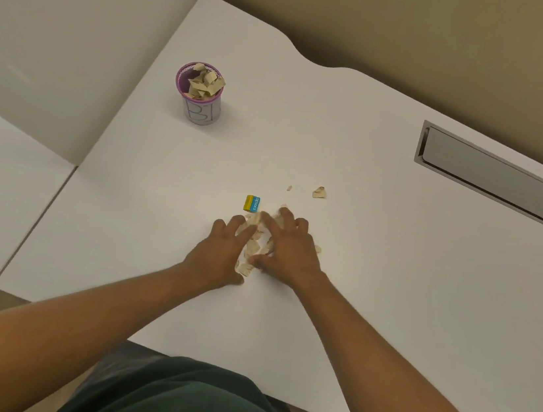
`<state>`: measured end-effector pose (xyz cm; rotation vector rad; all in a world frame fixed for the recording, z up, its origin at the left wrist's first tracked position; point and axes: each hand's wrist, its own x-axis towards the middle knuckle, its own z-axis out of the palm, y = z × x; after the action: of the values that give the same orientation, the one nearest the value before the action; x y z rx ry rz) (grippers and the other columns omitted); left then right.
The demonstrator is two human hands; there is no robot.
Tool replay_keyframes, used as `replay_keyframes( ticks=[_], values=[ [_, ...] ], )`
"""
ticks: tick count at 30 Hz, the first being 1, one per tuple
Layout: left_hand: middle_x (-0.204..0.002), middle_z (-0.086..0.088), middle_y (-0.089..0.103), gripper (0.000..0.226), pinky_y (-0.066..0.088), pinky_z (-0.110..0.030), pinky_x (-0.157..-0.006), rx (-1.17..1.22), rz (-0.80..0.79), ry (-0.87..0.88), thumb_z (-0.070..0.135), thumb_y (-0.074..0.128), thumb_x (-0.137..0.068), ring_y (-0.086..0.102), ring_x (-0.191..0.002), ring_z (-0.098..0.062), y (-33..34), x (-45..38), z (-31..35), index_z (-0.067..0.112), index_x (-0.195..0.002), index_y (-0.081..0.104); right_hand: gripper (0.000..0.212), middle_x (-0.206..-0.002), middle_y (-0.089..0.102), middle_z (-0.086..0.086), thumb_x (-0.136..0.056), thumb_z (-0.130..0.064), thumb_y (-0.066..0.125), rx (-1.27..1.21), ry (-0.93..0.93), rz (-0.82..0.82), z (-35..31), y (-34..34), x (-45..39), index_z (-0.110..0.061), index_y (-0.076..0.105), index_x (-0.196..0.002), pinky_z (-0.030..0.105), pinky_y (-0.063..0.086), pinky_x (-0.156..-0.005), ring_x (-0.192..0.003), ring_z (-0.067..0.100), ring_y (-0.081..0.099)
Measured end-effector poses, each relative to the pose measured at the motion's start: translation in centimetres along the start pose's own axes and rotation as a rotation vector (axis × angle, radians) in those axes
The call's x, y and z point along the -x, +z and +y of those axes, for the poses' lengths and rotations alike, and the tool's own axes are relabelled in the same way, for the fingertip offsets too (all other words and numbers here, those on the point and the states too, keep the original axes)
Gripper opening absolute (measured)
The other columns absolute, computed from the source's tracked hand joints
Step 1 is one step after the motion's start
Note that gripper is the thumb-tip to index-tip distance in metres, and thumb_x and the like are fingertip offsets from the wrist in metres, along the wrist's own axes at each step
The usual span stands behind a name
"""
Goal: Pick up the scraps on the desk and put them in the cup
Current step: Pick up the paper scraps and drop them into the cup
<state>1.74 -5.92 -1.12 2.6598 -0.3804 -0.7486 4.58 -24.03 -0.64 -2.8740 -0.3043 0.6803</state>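
A heap of beige paper scraps [253, 247] lies on the white desk [375, 271], cupped between my two hands. My left hand [219, 254] presses in from the left with fingers spread. My right hand [287, 246] covers the heap from the right, fingers curled over the scraps. One loose scrap [319, 192] and a tiny bit [289, 188] lie farther back, and another scrap [318, 248] peeks out right of my right hand. The purple-rimmed cup [202, 107] stands at the back left, filled with scraps to above its rim.
A small yellow and blue eraser [252, 203] sits just beyond the heap. A grey cable hatch [494, 178] is set into the desk at the right. White partition panels stand on the left, and the desk's front edge is near my body.
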Motion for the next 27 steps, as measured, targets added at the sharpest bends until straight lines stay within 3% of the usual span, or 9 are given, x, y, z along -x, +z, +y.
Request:
replay_keyframes(
  ticks=[4,8,11,15,19,24,27],
  values=[
    [-0.152,-0.007,0.038,0.067,0.052,-0.041,-0.097,0.117,0.059,0.013,0.024,0.076,-0.089,0.048,-0.124,-0.032,0.2,0.1,0.4,0.023,-0.150,0.049,0.062,-0.157,0.030,0.008,-0.089,-0.029,0.066,0.040,-0.002,0.066,-1.9,1.5,0.8,-0.031,0.040,-0.146,0.041,0.052,-0.084,-0.119,0.033,0.042],
    [-0.128,-0.008,0.057,0.030,0.051,-0.036,-0.087,0.076,0.092,0.026,0.013,0.057,-0.098,0.057,-0.109,-0.028,-0.6,-0.3,0.3,0.015,-0.124,0.070,0.036,-0.139,0.047,0.008,-0.090,-0.008,0.053,0.000,-0.015,0.126,-3.0,1.3,1.0,-0.021,0.059,-0.123,0.038,0.049,-0.077,-0.111,0.031,0.049],
    [-0.115,-0.010,0.063,0.028,0.050,-0.037,-0.083,0.052,0.101,0.006,0.017,0.053,-0.101,0.060,-0.104,-0.027,-1.1,-0.9,0.2,0.012,-0.117,0.074,0.029,-0.119,0.057,0.006,-0.088,-0.003,0.052,0.008,-0.018,0.154,-3.1,1.0,0.5,-0.017,0.065,-0.110,0.036,0.042,-0.076,-0.102,0.028,0.053],
    [-0.113,-0.011,0.069,0.025,0.049,-0.036,-0.082,0.185,0.118,-0.067,0.020,0.061,-0.099,0.065,-0.105,-0.029,-1.3,-1.6,-0.2,0.010,-0.118,0.076,0.023,-0.105,0.060,0.008,-0.084,0.002,0.055,0.034,-0.010,0.139,-2.7,0.8,-0.6,-0.011,0.069,-0.096,0.033,0.038,-0.070,-0.094,0.027,0.057],
    [-0.106,-0.011,0.076,0.018,0.053,-0.040,-0.083,0.378,0.205,-0.152,0.011,0.072,-0.091,0.068,-0.099,-0.031,-1.8,-1.8,-1.2,0.007,-0.105,0.082,0.029,-0.107,0.061,0.005,-0.082,0.006,0.054,-0.044,0.016,0.157,-2.2,0.9,-1.0,-0.010,0.072,-0.099,0.037,0.051,-0.077,-0.098,0.024,0.056],
    [-0.090,-0.008,0.079,0.019,0.043,-0.022,-0.061,0.600,0.287,-0.322,0.008,0.079,-0.083,0.065,-0.079,-0.019,-4.6,-2.0,-3.2,0.010,-0.100,0.085,0.024,-0.104,0.067,0.003,-0.091,-0.004,0.053,-0.290,0.112,0.182,-1.4,0.3,-1.6,-0.010,0.075,-0.100,0.026,0.043,-0.076,-0.098,0.020,0.062],
    [-0.089,-0.009,0.081,0.021,0.045,-0.020,-0.062,0.635,0.357,-0.337,0.006,0.079,-0.080,0.072,-0.084,-0.025,-8.3,-2.4,-4.4,0.010,-0.100,0.085,0.023,-0.102,0.068,0.000,-0.094,-0.012,0.052,-0.321,0.139,0.182,-1.2,0.2,-1.8,-0.013,0.075,-0.095,0.025,0.041,-0.073,-0.095,0.019,0.064]
  ],
)
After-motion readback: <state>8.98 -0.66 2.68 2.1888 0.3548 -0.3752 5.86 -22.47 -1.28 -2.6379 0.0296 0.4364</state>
